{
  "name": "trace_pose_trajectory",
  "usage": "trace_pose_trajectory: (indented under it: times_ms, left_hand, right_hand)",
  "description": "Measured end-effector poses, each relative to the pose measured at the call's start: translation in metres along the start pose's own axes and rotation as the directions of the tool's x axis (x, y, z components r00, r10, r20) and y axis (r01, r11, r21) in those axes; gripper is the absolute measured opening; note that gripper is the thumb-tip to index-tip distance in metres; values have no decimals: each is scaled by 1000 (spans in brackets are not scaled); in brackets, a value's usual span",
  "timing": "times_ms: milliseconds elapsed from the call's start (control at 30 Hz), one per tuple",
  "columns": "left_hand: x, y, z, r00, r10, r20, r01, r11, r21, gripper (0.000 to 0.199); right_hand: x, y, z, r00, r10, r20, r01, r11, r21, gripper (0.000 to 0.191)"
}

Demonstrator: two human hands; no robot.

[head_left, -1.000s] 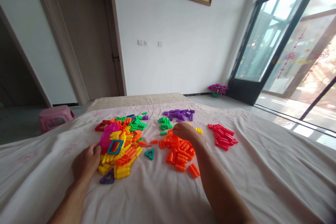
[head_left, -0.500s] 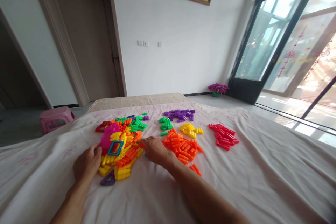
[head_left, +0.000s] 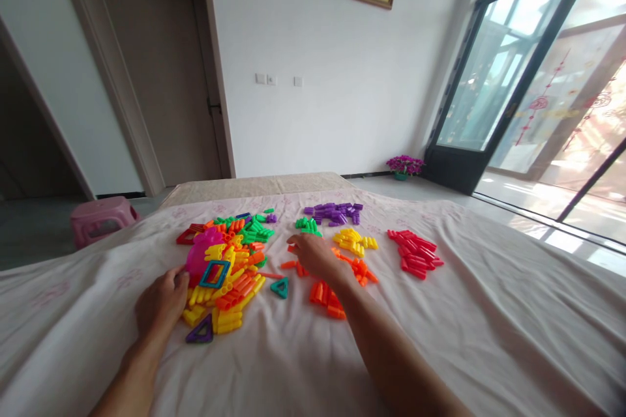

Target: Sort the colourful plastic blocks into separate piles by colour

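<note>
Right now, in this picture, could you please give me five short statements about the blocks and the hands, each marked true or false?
1. The left hand is at the edge of the pink toy. True.
2. The red pile lies left of the small yellow pile. False: it lies to its right.
3. The purple pile is farther away than the small yellow pile. True.
4. The right hand covers the green triangle. False: the triangle is in plain view.
5. The right hand hides part of the orange pile. True.
</note>
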State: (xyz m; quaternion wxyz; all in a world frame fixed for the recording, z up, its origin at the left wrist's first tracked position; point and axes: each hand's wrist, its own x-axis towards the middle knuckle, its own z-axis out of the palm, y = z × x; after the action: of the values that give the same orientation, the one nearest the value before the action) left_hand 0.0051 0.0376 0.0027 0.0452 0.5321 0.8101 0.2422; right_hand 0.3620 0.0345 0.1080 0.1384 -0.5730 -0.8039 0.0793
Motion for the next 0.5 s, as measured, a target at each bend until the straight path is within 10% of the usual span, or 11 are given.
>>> trace_pose_trajectory:
  times_ms: [267, 500]
  left_hand:
    - [0, 1, -1, 1000, -6, 9, 6, 1000, 1, 62]
    - [-1, 2, -2, 1000, 11, -1, -11, 1000, 5, 62]
  right_hand:
    - [-16, 49, -53, 977, 206, 45, -195, 963, -187, 32]
    - [-16, 3, -35, 997, -11, 78, 17, 997, -74, 31]
